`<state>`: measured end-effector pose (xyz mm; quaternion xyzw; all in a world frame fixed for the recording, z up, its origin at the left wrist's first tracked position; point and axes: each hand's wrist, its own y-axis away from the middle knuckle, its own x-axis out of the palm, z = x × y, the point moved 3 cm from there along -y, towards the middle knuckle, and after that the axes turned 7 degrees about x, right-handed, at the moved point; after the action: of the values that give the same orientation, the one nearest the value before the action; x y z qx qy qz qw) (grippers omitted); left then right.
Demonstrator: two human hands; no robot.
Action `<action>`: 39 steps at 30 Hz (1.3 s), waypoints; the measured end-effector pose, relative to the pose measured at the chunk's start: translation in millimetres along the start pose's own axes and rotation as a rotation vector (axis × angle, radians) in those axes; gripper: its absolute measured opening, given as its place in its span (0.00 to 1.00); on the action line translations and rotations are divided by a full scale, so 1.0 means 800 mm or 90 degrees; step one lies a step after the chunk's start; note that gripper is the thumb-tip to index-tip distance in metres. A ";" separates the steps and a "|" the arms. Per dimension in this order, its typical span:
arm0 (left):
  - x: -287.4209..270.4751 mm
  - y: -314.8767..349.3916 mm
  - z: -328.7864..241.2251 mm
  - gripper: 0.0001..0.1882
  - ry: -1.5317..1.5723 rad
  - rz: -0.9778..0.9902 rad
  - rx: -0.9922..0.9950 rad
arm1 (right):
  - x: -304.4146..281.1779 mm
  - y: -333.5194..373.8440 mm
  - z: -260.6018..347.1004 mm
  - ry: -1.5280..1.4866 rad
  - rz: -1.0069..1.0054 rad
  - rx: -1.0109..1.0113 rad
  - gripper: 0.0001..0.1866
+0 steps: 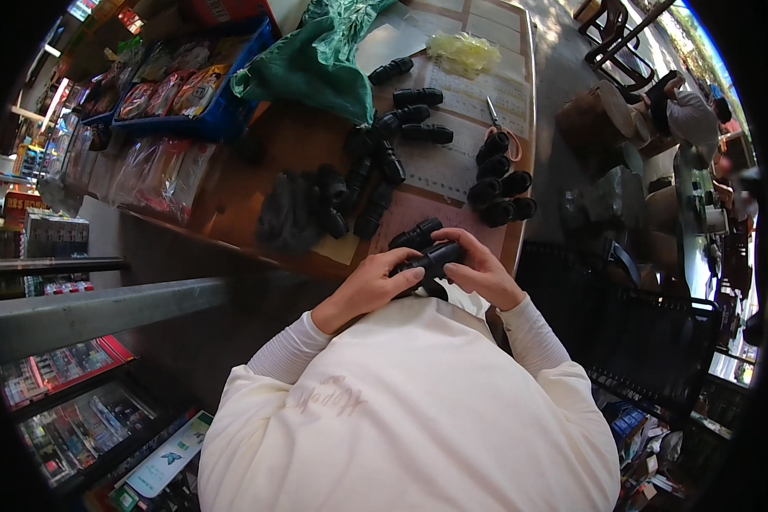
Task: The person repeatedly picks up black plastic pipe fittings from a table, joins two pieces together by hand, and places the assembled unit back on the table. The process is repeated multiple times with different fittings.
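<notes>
Close to my body, at the table's near edge, both hands hold a black plastic pipe fitting (436,258). My left hand (374,283) has its fingers closed round the left end. At the other end, the thumb and fingers of my right hand (484,268) grip it. Just beyond lies another black fitting (416,234), close to my fingertips. Several black fittings are heaped left of centre, beside a dark grey bundle (288,213). A cluster of black fittings (497,189) stands near the table's right edge, with pink-handled scissors (514,143) touching it.
A green plastic bag (311,60) and a crumpled yellow bag (463,55) lie farther back on the wooden table (222,189). At the left are a blue crate (222,119) of packets and clear bags (166,175). A black chair (648,328) stands at the right.
</notes>
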<state>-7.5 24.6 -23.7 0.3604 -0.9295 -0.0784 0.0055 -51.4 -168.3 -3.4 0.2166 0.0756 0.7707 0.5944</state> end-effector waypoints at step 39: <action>0.038 -0.007 -0.038 0.26 -0.145 -0.021 0.232 | -0.016 0.044 -0.035 -0.335 -0.022 0.053 0.28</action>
<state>-24.0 -4.2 4.0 0.3597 -0.9168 0.0504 -0.1661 -91.9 -186.1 -18.4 0.4330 -0.0461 0.6736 0.5972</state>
